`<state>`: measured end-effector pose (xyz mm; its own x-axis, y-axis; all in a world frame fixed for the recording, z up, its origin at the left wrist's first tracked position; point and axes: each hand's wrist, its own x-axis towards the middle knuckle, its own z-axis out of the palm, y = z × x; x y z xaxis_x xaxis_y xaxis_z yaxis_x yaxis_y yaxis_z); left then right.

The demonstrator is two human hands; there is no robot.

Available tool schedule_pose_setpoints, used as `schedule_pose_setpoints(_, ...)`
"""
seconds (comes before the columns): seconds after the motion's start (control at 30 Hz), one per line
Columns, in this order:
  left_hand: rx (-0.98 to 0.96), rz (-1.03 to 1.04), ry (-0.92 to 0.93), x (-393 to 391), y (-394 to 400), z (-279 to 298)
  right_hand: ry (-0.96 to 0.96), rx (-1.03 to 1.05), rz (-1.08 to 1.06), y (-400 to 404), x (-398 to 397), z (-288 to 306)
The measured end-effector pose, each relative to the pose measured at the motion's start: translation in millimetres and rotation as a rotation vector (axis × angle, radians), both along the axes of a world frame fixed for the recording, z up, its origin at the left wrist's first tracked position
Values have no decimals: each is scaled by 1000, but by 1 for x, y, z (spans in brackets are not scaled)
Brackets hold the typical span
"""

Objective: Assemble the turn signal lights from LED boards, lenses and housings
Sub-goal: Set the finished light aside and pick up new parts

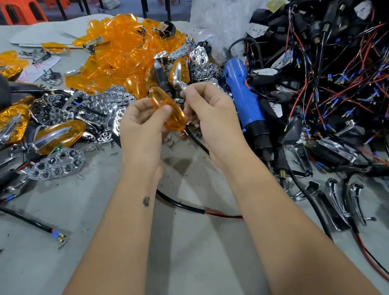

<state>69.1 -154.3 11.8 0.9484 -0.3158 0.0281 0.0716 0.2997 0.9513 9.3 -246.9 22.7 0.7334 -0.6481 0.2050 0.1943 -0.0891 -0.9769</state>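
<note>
Lens-fitting looks to be the step in hand: above the tabletop's middle the left hand (140, 120) grips an amber lens (168, 112) while the right hand (208, 112) pinches a chrome trim strip (186, 93), which next needs seating on it.

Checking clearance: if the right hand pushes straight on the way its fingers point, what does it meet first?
Probably the amber lens gripped by the left hand; the right hand points at it, nearly touching. Depth unclear.
</note>
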Motion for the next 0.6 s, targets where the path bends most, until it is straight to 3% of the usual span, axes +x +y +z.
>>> schedule_pose_setpoints(0.1,-3,9,-6,1,-1,0,88,-353,-228,-12,-2,10)
schedule_pose_setpoints(0.23,60,-15,-31,2,-2,-2,671,-978,-140,-28,-16,22)
schedule_pose_setpoints(0.47,135,-5,-76,-4,-9,-2,487,-789,-386,-62,-100,29)
schedule_pose_setpoints(0.6,176,20,-47,-5,-11,-3,787,-752,-537,-90,-152,16)
